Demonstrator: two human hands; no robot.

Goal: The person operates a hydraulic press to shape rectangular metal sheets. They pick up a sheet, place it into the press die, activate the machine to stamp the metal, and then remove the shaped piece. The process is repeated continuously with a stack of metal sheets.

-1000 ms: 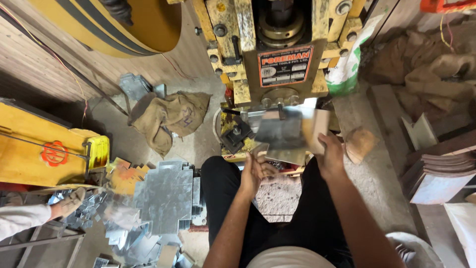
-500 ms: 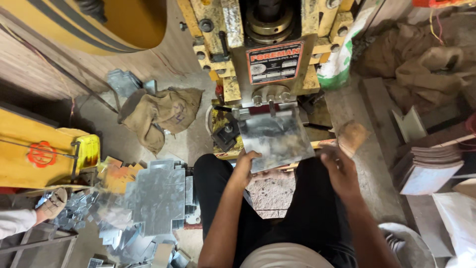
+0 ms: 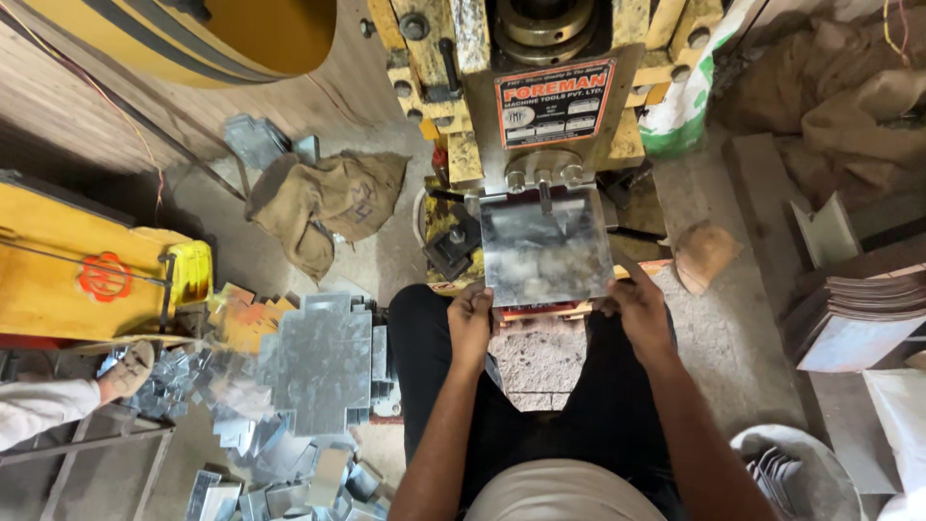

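A shiny square metal sheet (image 3: 546,246) lies flat under the ram of a yellow press machine (image 3: 540,87). My left hand (image 3: 471,320) grips the sheet's near left corner. My right hand (image 3: 632,301) holds its near right edge. Both forearms reach forward from my lap, over my black trousers. The far edge of the sheet sits beneath the machine's round bolts.
A stack of cut notched metal sheets (image 3: 323,362) and scraps lies on the floor at left. Another person's gloved hand (image 3: 125,371) reaches in at far left. A burlap sack (image 3: 323,207), stacked plates (image 3: 854,314) at right and a white tub (image 3: 801,473).
The sheet was tilted up in my hands, then came down flat and slid forward under the press. My right hand moved from beside the brown lump onto the sheet's edge.
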